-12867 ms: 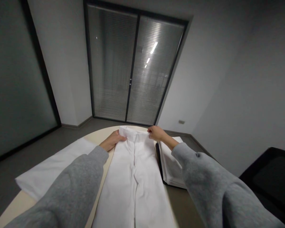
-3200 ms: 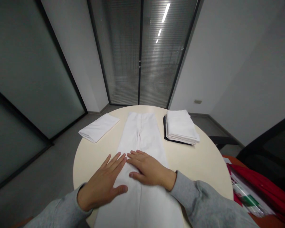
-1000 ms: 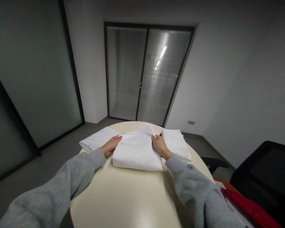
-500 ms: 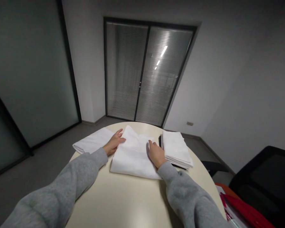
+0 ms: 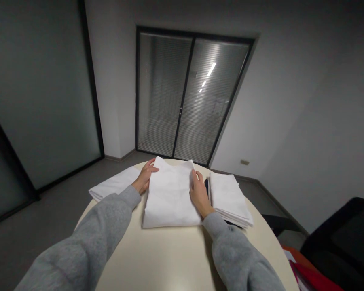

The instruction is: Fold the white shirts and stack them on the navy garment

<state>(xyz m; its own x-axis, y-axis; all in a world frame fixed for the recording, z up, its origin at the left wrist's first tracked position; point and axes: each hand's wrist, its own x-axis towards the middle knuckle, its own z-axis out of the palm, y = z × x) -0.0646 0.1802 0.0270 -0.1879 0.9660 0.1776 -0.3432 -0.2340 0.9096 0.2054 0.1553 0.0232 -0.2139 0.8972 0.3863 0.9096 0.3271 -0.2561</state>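
Note:
A folded white cloth (image 5: 171, 198) lies in the middle of the round table, its far edge raised a little between my hands. My left hand (image 5: 145, 176) pinches its far left corner, thumb on top and fingers behind. At the far right corner, my right hand (image 5: 199, 193) grips the edge with the thumb on the near side; some of its fingers are hidden. To the right rests a stack of folded white cloths (image 5: 229, 198) with a dark object (image 5: 206, 186) partly showing beside it. Another white cloth (image 5: 117, 184) lies on the left, partly behind my left forearm.
The round cream table (image 5: 157, 258) reaches toward me. A black chair (image 5: 346, 238) stands at the right, with red and orange items (image 5: 312, 275) by it. Beyond the table are a glass door with blinds (image 5: 182, 97) and a frosted glass panel (image 5: 42, 97).
My right hand has taken hold of the cloth's far right corner and lifted it. My left hand has shifted slightly toward the far left corner. The far edge is now straighter.

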